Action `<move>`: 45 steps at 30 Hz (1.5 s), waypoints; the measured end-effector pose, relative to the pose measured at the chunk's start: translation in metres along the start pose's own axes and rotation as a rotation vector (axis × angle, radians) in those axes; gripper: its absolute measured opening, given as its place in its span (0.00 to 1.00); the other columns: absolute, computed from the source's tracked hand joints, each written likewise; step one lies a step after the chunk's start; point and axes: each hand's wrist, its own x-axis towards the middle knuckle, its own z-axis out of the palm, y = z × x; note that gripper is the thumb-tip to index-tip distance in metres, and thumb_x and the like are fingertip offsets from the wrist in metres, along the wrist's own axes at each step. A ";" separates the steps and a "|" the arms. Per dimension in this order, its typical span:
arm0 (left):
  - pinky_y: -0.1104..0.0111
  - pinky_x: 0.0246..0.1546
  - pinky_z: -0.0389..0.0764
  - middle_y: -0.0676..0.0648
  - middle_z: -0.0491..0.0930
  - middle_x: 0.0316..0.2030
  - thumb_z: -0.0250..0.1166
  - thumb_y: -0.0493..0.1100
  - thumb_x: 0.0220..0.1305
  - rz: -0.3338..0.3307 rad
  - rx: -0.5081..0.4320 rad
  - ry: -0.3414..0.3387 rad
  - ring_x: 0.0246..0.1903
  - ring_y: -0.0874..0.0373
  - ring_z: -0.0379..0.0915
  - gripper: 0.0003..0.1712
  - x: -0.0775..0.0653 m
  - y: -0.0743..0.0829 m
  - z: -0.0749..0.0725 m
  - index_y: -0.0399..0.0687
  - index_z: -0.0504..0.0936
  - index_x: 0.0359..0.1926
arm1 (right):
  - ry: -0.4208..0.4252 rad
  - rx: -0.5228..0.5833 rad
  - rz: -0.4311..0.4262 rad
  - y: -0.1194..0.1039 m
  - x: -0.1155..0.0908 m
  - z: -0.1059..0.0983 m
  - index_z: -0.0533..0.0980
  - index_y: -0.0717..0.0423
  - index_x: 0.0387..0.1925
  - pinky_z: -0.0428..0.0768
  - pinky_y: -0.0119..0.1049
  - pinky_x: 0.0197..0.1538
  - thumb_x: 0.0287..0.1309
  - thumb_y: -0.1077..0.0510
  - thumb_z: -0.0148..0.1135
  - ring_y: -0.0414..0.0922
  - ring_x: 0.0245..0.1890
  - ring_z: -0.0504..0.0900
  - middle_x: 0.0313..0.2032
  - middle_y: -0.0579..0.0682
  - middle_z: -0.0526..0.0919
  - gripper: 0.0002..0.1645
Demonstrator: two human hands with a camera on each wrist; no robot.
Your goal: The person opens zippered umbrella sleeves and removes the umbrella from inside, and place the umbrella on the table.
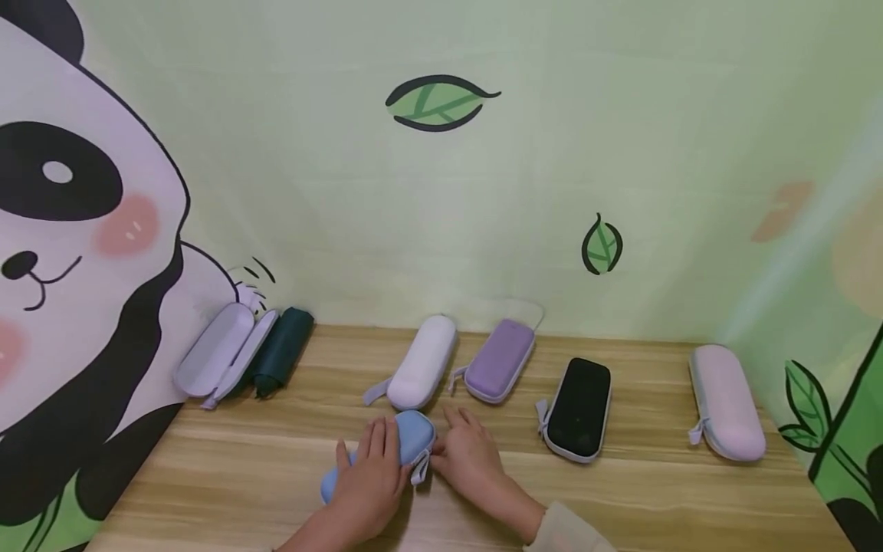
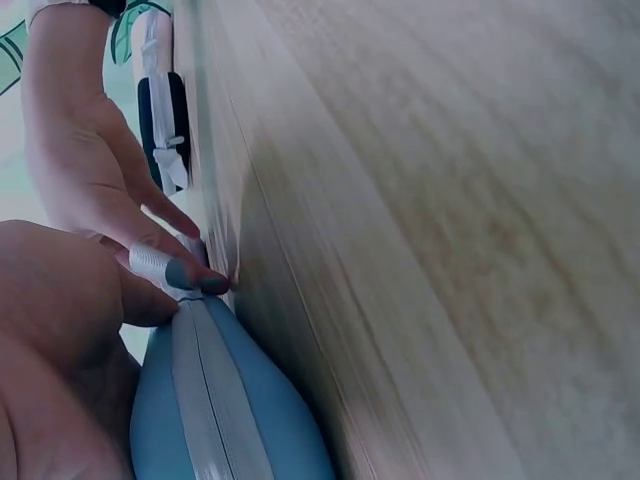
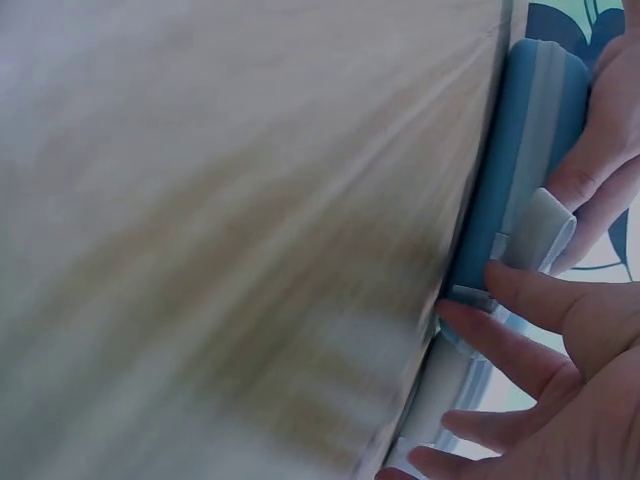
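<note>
A blue zippered case (image 1: 415, 433) lies on the table in front of me. My left hand (image 1: 372, 475) holds it from above, fingers across its top to the far edge and thumb along the near side. At its right end, my right hand (image 1: 472, 460) pinches the zipper slider (image 3: 475, 294) between thumb and index finger. A grey fabric pull loop (image 3: 540, 230) sticks out there, also visible beside the fingertips in the left wrist view. The other right fingers are spread. Along the visible side in the left wrist view, the grey zipper band (image 2: 215, 400) shows a closed seam.
Behind the blue case lie a white case (image 1: 424, 364) and a purple case (image 1: 500, 360). A black case (image 1: 578, 406) and a pink case (image 1: 730, 402) are on the right. At back left, an opened lavender case (image 1: 217, 349) sits beside a dark green folded umbrella (image 1: 284, 349).
</note>
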 end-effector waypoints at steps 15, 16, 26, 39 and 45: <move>0.28 0.64 0.52 0.32 0.57 0.75 0.56 0.55 0.75 0.011 0.008 -0.009 0.75 0.37 0.52 0.42 -0.004 -0.007 0.004 0.33 0.56 0.77 | -0.011 0.026 -0.030 0.012 0.000 0.002 0.85 0.43 0.20 0.66 0.70 0.64 0.47 0.54 0.74 0.71 0.68 0.66 0.66 0.65 0.74 0.05; 0.29 0.65 0.52 0.32 0.57 0.75 0.56 0.56 0.75 0.014 0.014 -0.010 0.75 0.38 0.52 0.43 -0.004 -0.008 0.004 0.34 0.55 0.77 | -0.013 0.010 -0.047 0.014 0.000 0.001 0.86 0.42 0.21 0.64 0.70 0.64 0.47 0.53 0.73 0.71 0.68 0.64 0.66 0.65 0.73 0.04; 0.27 0.63 0.54 0.34 0.57 0.76 0.69 0.55 0.66 0.154 0.121 0.036 0.74 0.38 0.54 0.50 -0.002 -0.018 0.005 0.38 0.55 0.78 | 0.079 -0.248 -0.318 0.027 0.009 -0.015 0.88 0.42 0.24 0.58 0.76 0.64 0.50 0.48 0.79 0.70 0.74 0.54 0.75 0.60 0.61 0.07; 0.32 0.64 0.60 0.37 0.58 0.76 0.70 0.54 0.65 0.326 0.187 -0.046 0.74 0.41 0.56 0.50 -0.008 -0.020 -0.001 0.41 0.55 0.79 | 0.055 -0.246 -0.301 0.047 0.008 -0.028 0.87 0.40 0.28 0.45 0.76 0.68 0.51 0.52 0.77 0.64 0.78 0.46 0.79 0.52 0.54 0.04; 0.42 0.64 0.68 0.42 0.59 0.77 0.69 0.56 0.66 0.490 0.238 -0.076 0.73 0.46 0.60 0.51 -0.010 -0.022 -0.005 0.45 0.53 0.80 | 0.056 -0.250 -0.310 0.053 0.008 -0.029 0.88 0.39 0.30 0.43 0.75 0.69 0.52 0.50 0.77 0.62 0.79 0.44 0.80 0.50 0.52 0.03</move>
